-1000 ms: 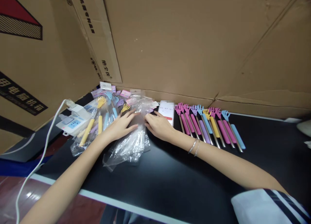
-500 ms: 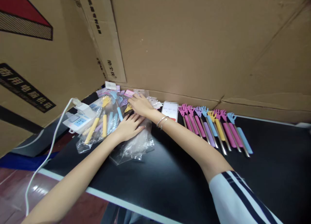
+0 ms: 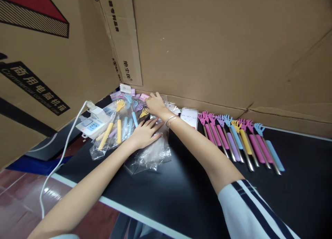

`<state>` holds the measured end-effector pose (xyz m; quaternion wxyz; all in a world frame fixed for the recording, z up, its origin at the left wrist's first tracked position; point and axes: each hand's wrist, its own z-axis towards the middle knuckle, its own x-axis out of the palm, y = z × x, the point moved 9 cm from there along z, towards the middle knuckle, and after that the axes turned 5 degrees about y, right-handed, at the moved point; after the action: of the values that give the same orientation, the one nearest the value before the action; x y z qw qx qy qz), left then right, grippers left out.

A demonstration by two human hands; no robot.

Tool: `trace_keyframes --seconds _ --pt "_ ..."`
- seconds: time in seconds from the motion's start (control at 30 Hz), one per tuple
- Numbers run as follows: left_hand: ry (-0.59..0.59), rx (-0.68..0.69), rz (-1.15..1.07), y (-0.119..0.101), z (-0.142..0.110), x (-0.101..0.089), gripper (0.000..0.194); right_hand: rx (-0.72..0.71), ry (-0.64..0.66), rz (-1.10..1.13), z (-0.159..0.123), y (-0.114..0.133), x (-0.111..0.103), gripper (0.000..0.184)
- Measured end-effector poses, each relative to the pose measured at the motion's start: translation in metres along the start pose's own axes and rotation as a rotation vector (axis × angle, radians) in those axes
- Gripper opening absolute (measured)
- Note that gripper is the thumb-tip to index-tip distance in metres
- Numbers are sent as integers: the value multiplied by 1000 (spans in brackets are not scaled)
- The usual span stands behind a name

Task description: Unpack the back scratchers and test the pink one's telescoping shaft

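Nearer, tabletop (image 3: 178, 190) gives room to its pale edge (image 3: 135, 214); left hand (image 3: 146, 133) splays on plastic bags (image 3: 157, 152); right hand (image 3: 155, 105), hold unclear.

Black table (image 3: 178, 197) with bags (image 3: 155, 152), phone (image 3: 188, 118), scratchers (image 3: 245, 141)

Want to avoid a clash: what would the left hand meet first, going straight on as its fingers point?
Most likely the right hand, at its wrist, which crosses the line just ahead of the left hand; depth is unclear, so it might pass underneath.
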<state>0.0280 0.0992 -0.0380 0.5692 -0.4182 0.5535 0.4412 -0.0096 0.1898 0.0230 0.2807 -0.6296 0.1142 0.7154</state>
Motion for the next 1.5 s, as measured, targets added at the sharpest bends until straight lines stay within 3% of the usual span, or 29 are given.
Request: trace_keyframes --seconds 0.3,0.77,0.87,0.97,1.1,1.2,1.3,1.5 --pt "-34 11 31 -5 0 -4 52 89 -101 62 -9 -22 -21 27" --pt "-5 16 11 -7 0 0 51 238 22 122 -6 -30 -13 26" --pt "-3 5 11 -7 0 -1 51 221 -13 135 -8 -28 -19 22" --pt "2 -7 9 -7 0 -2 51 175 -133 168 -14 -29 -36 19" --pt "14 -14 -3 -6 -1 -3 51 130 -318 249 -34 -41 -69 17" --pt "10 -32 -1 -3 -1 -4 53 119 -303 212 -58 -54 -79 17" --pt "-22 -46 6 -1 -3 -7 54 95 -245 87 -89 -63 -76 18" --pt "-21 -72 34 1 -3 -10 55 103 -127 -175 -131 -75 -48 23"
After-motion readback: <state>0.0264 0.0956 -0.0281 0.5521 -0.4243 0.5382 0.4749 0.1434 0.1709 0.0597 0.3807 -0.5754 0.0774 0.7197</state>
